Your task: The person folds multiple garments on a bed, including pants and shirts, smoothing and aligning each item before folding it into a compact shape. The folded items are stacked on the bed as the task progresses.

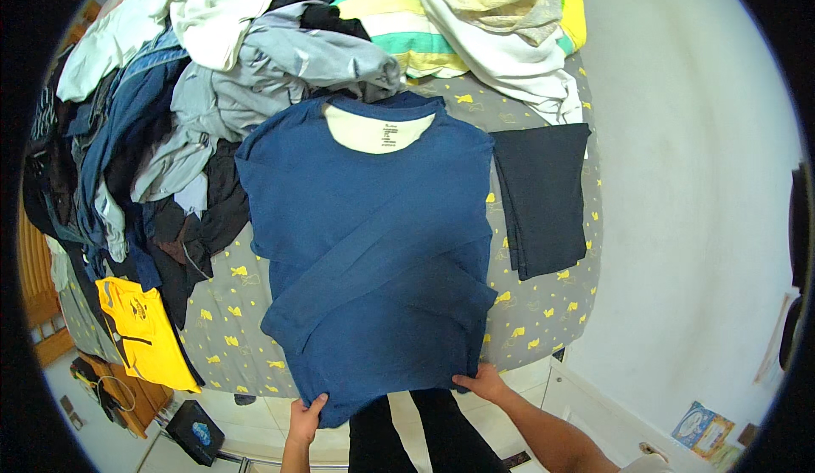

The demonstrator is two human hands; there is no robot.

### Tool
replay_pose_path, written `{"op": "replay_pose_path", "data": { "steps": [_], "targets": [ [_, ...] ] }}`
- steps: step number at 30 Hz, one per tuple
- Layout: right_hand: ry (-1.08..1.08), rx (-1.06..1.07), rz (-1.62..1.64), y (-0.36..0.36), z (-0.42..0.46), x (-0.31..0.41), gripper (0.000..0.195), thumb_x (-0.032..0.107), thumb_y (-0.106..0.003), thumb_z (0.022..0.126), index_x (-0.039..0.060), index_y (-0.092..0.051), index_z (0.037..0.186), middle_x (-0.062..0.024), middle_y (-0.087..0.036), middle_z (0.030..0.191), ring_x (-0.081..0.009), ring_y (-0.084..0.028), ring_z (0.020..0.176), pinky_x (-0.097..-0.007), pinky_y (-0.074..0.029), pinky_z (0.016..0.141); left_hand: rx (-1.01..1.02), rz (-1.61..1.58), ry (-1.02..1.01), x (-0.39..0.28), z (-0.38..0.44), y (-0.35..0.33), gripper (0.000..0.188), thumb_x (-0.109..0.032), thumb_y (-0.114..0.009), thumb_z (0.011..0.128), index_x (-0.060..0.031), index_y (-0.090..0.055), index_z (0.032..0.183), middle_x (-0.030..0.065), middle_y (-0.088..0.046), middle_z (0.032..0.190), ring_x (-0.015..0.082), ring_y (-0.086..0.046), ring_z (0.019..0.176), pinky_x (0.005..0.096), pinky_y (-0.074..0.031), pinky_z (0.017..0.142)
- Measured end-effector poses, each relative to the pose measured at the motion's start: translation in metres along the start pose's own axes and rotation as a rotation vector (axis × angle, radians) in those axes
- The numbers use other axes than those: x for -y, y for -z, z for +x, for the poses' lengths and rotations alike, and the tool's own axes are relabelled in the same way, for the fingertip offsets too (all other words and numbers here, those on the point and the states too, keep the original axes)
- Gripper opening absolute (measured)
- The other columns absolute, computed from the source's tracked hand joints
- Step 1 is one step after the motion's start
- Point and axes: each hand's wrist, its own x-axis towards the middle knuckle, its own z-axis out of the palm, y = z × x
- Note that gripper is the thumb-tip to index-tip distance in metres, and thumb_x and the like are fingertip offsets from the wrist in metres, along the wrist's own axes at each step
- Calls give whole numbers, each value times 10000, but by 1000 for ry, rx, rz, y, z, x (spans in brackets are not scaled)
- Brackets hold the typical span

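Observation:
A navy blue shirt (375, 237) lies spread before me on a bed, its collar at the far end and its sleeves folded across the body. Printed writing shows inside the pale neckline. My left hand (305, 419) pinches the hem at its left corner, thumb on top. At the right corner of the hem, my right hand (482, 384) grips the fabric the same way. The hem hangs past the bed's near edge, above my legs in dark trousers (423, 435). Just right of the shirt rests a folded black garment (544, 199).
A grey bedsheet (235, 320) with yellow prints covers the bed. Heaped clothes (146, 123) fill the left and far side. A folded yellow shirt (149, 333) lies near left. More garments (496, 2) sit at the far right. A white wall (675, 173) borders the right side.

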Motion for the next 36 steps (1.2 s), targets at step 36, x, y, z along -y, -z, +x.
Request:
{"op": "replay_pose_path", "data": {
  "steps": [36],
  "targets": [
    [132,-201,794,75,93,180,410,129,-733,837,-16,-621,1204,-115,-682,1150,-229,-644,1037,-378,-503,928,-99,-345,-480,-223,83,-75,438,-51,-648,836,20,-525,1250,120,-616,1187,258,-628,1019,394,-508,950]
  ]
}}
